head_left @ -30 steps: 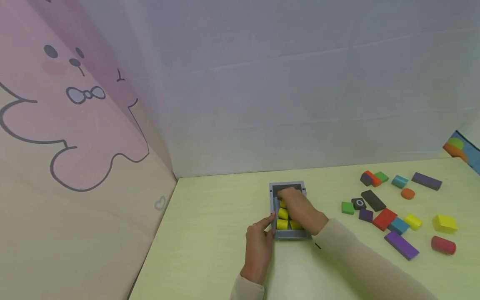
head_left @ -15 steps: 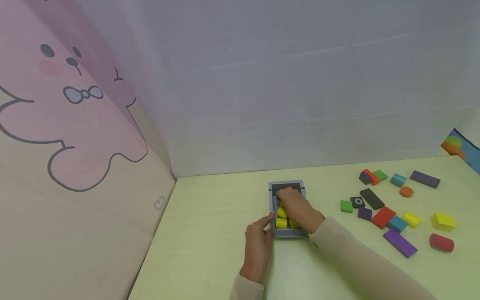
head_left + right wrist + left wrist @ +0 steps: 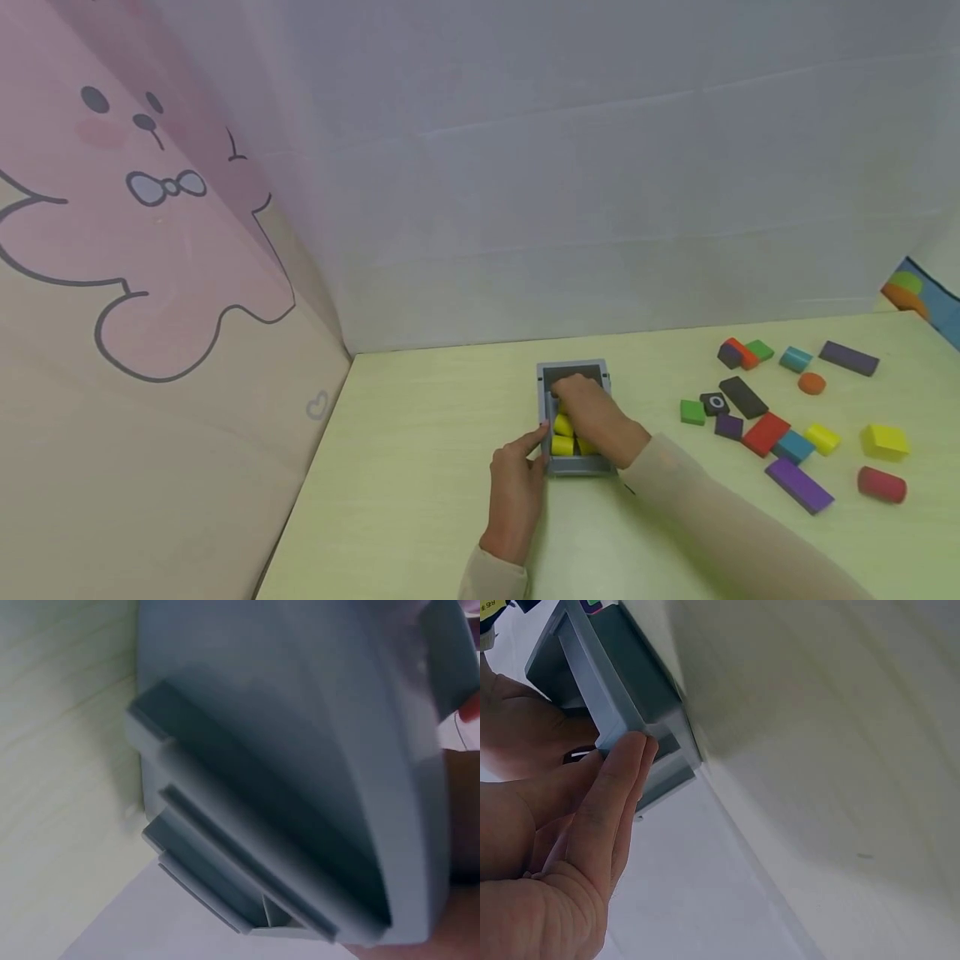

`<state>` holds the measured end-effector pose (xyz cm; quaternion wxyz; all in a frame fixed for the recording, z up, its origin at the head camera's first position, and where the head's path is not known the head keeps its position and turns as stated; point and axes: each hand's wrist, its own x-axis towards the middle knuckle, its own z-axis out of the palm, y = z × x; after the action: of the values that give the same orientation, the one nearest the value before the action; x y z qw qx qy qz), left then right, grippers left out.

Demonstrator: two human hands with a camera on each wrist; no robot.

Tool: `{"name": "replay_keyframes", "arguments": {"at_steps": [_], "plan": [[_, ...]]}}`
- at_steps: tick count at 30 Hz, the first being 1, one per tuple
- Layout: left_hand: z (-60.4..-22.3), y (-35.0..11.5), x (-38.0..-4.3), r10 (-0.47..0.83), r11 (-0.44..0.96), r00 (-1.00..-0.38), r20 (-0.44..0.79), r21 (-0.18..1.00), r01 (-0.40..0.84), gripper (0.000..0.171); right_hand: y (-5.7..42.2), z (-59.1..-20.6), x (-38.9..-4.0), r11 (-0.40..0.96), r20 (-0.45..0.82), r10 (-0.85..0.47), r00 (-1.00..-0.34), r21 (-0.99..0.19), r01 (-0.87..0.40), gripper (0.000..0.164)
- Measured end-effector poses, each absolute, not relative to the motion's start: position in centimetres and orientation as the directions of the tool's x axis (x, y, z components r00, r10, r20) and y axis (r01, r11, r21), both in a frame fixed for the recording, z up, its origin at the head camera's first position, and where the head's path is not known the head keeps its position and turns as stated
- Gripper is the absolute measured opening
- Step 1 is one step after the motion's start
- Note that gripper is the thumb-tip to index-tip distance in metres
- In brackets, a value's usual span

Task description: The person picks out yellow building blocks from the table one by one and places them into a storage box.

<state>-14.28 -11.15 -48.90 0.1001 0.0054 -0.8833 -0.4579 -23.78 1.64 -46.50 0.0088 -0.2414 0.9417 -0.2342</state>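
A small grey plastic box [image 3: 573, 365] stands on the table, with several yellow cylinder blocks [image 3: 562, 446] inside it. My left hand [image 3: 514, 497] holds the box at its near left corner; in the left wrist view its fingers [image 3: 611, 799] lie nearly straight against the rim. My right hand [image 3: 597, 417] reaches down into the box from the right, over some of the yellow cylinders. Its fingertips are hidden, so whether it grips a block is unclear. In the right wrist view the box's outer wall with ridges [image 3: 247, 817] fills most of the frame.
Loose blocks lie to the right of the box, among them a red block [image 3: 767, 434], a purple bar [image 3: 799, 484], a black bar [image 3: 743, 397], a yellow cylinder [image 3: 822, 438] and a red cylinder [image 3: 882, 485]. A pale cloth backdrop [image 3: 600, 208] rises behind the table.
The head view has shifted slightly. Both hands keep their places at the box, and the blocks lie as before.
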Motion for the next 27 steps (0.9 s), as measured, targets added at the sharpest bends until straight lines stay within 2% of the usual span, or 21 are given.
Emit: {"name": "replay_keyframes", "arguments": {"at_steps": [11,16,23,27], "plan": [[-49.0,-11.1,-14.2,-0.099,0.584,-0.98,0.175,0.807,0.085,0.048,3.1,-45.7,-22.7,0.705,0.222,-0.49,-0.843,-0.467,-0.533,0.036],[-49.0,-11.1,-14.2,-0.094,0.59,-0.979,0.179,0.803,0.09,0.047,3.8,-45.0,-22.6,0.71,0.238,-0.465,-0.853,-0.476,-0.519,0.033],[-48.7,-11.1,-14.2,-0.097,0.587,-0.982,0.164,0.806,0.077,0.046,5.1,-43.3,-22.3,0.675,0.248,-0.423,-0.871,-0.554,-0.486,0.032],[-48.7,-11.0,-14.2,-0.105,0.586,-0.982,0.158,0.808,0.068,0.046,5.9,-42.6,-22.0,0.683,0.258,-0.41,-0.875,-0.549,-0.482,0.032]]}}
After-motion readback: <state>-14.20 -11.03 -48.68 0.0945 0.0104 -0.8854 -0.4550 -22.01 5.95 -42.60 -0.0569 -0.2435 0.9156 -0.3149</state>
